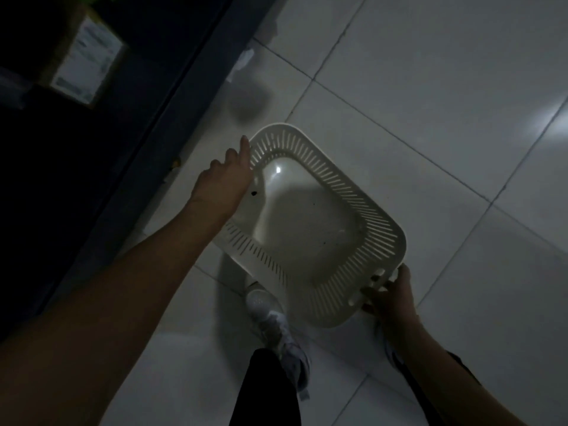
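The pale tiled floor (430,87) fills most of your view. A dark door frame (184,96) runs up its left side, and a labelled cardboard box (86,59) sits in the gloom beyond it. You hold the white slotted basin (307,226) in the air over the tiles, in front of your legs. Its open side faces up, it is slightly tilted, and its far corner points toward the frame.

Your left hand (226,179) is on the far-left rim. The forefinger lies straight along the edge and the other fingers curl over the outside. The light is poor, so I think the thumb hooks inside, but it is hidden. Your right hand (392,298) clamps the near-right corner, with the fingers (373,292) wrapped round the rim at the slots. Below the basin is your white shoe (270,315). Inside the basin, a small dark speck (254,193) sits near the left wall.

- **Grip:** hold the basin by opposite corners, as you do now, and bring the left forefinger round the rim for a fuller hold.
- **Tilt:** level the basin so nothing slides.
- **Path:** watch the frame's edge as you pass.
- **Footing:** the tiles look glossy and may be slippery, so step flat.
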### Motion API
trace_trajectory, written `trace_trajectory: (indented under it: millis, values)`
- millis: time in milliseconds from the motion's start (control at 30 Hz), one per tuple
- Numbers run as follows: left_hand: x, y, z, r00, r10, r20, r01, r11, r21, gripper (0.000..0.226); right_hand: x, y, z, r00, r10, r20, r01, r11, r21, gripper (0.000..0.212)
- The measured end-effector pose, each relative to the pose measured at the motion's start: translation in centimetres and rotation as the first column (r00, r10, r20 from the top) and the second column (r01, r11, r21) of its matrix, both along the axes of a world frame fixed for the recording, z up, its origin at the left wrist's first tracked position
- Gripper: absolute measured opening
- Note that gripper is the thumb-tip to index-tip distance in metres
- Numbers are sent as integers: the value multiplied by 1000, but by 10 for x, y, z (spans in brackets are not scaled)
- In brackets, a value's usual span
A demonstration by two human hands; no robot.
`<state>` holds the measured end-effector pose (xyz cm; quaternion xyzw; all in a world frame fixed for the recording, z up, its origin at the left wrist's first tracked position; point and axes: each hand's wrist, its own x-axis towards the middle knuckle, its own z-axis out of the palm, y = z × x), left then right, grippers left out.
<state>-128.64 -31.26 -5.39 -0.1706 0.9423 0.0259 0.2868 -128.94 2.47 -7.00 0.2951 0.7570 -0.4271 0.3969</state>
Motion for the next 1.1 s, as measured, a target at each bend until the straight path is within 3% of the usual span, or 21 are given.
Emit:
trace_trajectory:
  millis: [100,300,667,833,1100]
  values:
    - [1,-5,-2,998,-57,-22,56,998,-25,78,6,-2,1,999,-23,-38,22,999,-26,67]
    - [7,-5,-2,999,3,-39,-2,1000,6,77,3,-3,10,993,-14,-113,15,1000,3,71]
    - [45,10,44,955,231,-188,-233,972,7,77,-52,5,55,911,279,-303,-264,960,91,73]
    - [64,18,81,852,467,-236,-455,884,103,74,-99,-9,105,821,472,-320,-443,881,164,76]
    - [99,54,180,593,717,-366,-713,679,175,70,-168,-57,217,462,779,-424,-723,608,328,74]
